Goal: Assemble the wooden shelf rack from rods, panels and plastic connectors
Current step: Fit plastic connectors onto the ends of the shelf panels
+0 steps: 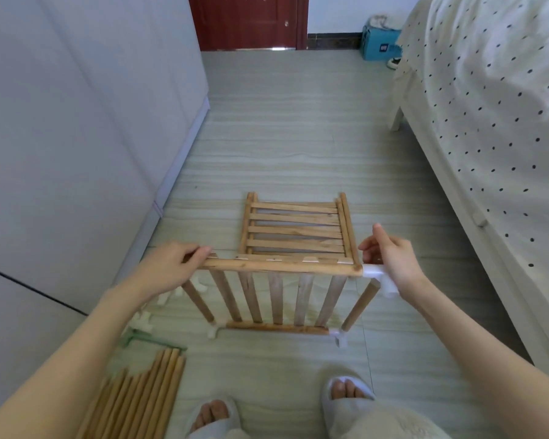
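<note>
I saw left hand (pixel 171 264) gripping top rail (pixel 282 267) of slatted panel (pixel 276 296), steadying it upright on floor; right hand (pixel 390 258) clasped white connector (pixel 376 274), seemingly seating it.

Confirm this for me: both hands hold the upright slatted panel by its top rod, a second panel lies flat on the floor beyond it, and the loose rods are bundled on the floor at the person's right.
One thing is wrong: the bundle of loose rods lies at the person's left, not right. The head view shows it. The rest stands: the left hand and right hand are at the ends of the upright panel's top rod, and the second panel lies flat beyond.
</note>
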Demonstrator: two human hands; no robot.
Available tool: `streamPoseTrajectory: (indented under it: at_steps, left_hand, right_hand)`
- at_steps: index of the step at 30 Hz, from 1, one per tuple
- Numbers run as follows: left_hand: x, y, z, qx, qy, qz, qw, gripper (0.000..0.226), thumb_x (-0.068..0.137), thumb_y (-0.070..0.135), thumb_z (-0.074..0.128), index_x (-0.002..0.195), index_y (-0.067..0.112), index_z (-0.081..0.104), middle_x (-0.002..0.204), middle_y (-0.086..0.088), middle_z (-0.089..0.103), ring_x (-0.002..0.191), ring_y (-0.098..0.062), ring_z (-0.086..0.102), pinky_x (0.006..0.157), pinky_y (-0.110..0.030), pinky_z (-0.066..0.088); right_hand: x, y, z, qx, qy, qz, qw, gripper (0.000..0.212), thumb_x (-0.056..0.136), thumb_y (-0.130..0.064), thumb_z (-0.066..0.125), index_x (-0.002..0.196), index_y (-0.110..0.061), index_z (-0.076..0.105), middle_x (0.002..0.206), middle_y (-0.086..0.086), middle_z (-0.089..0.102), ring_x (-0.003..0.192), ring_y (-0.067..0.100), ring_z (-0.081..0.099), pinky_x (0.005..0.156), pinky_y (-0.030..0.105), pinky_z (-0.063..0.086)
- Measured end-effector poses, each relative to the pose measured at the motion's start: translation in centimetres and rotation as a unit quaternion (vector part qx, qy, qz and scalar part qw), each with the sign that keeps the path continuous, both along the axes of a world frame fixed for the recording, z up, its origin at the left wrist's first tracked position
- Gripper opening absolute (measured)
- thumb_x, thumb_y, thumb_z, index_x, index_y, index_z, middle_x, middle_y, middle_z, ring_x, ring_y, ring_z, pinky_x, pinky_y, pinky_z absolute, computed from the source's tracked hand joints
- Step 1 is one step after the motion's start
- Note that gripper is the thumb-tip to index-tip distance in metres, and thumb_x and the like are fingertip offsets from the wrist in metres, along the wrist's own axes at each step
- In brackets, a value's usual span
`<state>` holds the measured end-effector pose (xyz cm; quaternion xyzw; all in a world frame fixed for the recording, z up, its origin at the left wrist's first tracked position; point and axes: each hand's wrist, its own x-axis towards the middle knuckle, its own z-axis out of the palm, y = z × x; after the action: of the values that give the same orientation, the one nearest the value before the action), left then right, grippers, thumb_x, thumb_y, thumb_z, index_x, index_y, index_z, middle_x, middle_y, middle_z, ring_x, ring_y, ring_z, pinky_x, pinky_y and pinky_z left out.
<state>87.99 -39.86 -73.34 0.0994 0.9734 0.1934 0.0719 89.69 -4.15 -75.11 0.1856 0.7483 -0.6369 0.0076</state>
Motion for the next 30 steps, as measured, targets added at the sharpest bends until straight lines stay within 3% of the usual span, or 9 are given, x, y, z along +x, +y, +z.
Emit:
streamPoseTrajectory:
  at_steps: [2, 5, 9, 12, 13, 19, 23, 26, 30]
  left_hand:
    - [0.0, -1.0, 0.0, 0.114, -0.037, 0.012, 0.993, 0.034, 0.096, 0.031, 0.049, 0.076, 0.016, 0.073, 0.057, 0.007, 0.062, 0.062, -0.018, 0.058, 0.059, -0.025, 0.038]
    - [-0.6, -1.7, 0.1, 0.358, -0.127, 0.063, 0.923, 0.029, 0.092, 0.027, 0.051, 0.087, 0.013, 0.076, 0.09, -0.004, 0.074, 0.088, -0.017, 0.069, 0.08, -0.023, 0.048]
    - [-2.0, -2.2, -0.7, 0.415, -0.253, -0.013, 0.874, 0.039, 0.09, 0.029, 0.045, 0.111, 0.005, 0.068, 0.119, -0.009, 0.066, 0.116, -0.019, 0.058, 0.095, -0.028, 0.044]
    - [-2.7, -2.5, -1.1, 0.488, -0.323, -0.016, 0.811, 0.043, 0.081, 0.03, 0.054, 0.112, 0.005, 0.068, 0.122, -0.018, 0.062, 0.119, -0.028, 0.056, 0.097, -0.034, 0.048]
    - [-2.8, -2.6, -1.3, 0.495, -0.33, -0.018, 0.803, 0.042, 0.076, 0.03, 0.057, 0.11, 0.008, 0.069, 0.12, -0.02, 0.063, 0.117, -0.031, 0.057, 0.098, -0.037, 0.048]
    - [-2.3, -2.6, -2.3, 0.498, -0.28, -0.027, 0.82, 0.037, 0.072, 0.027, 0.057, 0.101, 0.012, 0.074, 0.107, -0.021, 0.068, 0.108, -0.032, 0.062, 0.09, -0.031, 0.052]
    - [-1.8, -2.3, -2.5, 0.487, -0.226, -0.012, 0.843, 0.036, 0.082, 0.03, 0.046, 0.086, 0.009, 0.075, 0.101, -0.019, 0.07, 0.097, -0.032, 0.066, 0.082, -0.034, 0.053]
    - [-1.7, -2.4, -2.7, 0.492, -0.226, 0.003, 0.841, 0.041, 0.086, 0.032, 0.043, 0.083, 0.006, 0.075, 0.1, -0.02, 0.071, 0.092, -0.029, 0.068, 0.075, -0.031, 0.056]
    - [-2.1, -2.1, -2.6, 0.538, -0.236, 0.058, 0.807, 0.039, 0.086, 0.035, 0.047, 0.092, 0.009, 0.075, 0.096, -0.024, 0.07, 0.06, -0.017, 0.068, 0.044, -0.014, 0.047]
  right_hand:
    - [0.1, -0.2, -0.4, -0.084, 0.001, -0.001, 0.996, 0.051, 0.099, -0.036, 0.039, 0.066, -0.003, 0.06, 0.057, 0.01, 0.054, 0.056, 0.019, 0.052, 0.059, 0.025, 0.046]
    - [-0.3, -0.2, -0.8, -0.198, -0.023, 0.009, 0.98, 0.055, 0.098, -0.039, 0.038, 0.062, -0.003, 0.061, 0.05, 0.008, 0.058, 0.05, 0.018, 0.055, 0.054, 0.025, 0.046]
    - [-1.5, 0.0, -0.9, -0.235, -0.051, 0.071, 0.968, 0.059, 0.091, -0.045, 0.041, 0.054, -0.009, 0.07, 0.053, 0.008, 0.064, 0.049, 0.015, 0.059, 0.054, 0.022, 0.048]
    - [-2.3, 0.4, -1.1, -0.241, -0.055, 0.139, 0.959, 0.06, 0.084, -0.051, 0.039, 0.067, -0.006, 0.075, 0.073, 0.015, 0.071, 0.074, 0.023, 0.068, 0.078, 0.033, 0.048]
    - [-2.5, 0.5, -1.1, -0.243, -0.063, 0.164, 0.954, 0.065, 0.084, -0.054, 0.035, 0.071, -0.005, 0.075, 0.081, 0.018, 0.072, 0.084, 0.026, 0.069, 0.084, 0.035, 0.047]
    - [-2.5, 0.9, -0.9, -0.253, -0.139, 0.246, 0.925, 0.088, 0.078, -0.069, 0.021, 0.087, -0.001, 0.075, 0.093, 0.027, 0.069, 0.092, 0.035, 0.067, 0.079, 0.028, 0.056]
    - [-2.2, 0.8, -0.5, -0.278, -0.141, 0.237, 0.92, 0.092, 0.077, -0.069, 0.018, 0.081, 0.004, 0.074, 0.083, 0.026, 0.07, 0.059, 0.026, 0.068, 0.046, 0.018, 0.05]
    - [-2.2, 0.4, -0.3, -0.298, -0.135, 0.229, 0.917, 0.091, 0.077, -0.067, 0.02, 0.074, 0.007, 0.072, 0.076, 0.026, 0.069, 0.048, 0.024, 0.064, 0.038, 0.017, 0.047]
    - [-2.7, 0.3, -0.2, -0.293, -0.124, 0.197, 0.927, 0.09, 0.083, -0.066, 0.018, 0.072, 0.005, 0.072, 0.07, 0.024, 0.069, 0.039, 0.022, 0.06, 0.032, 0.015, 0.043]
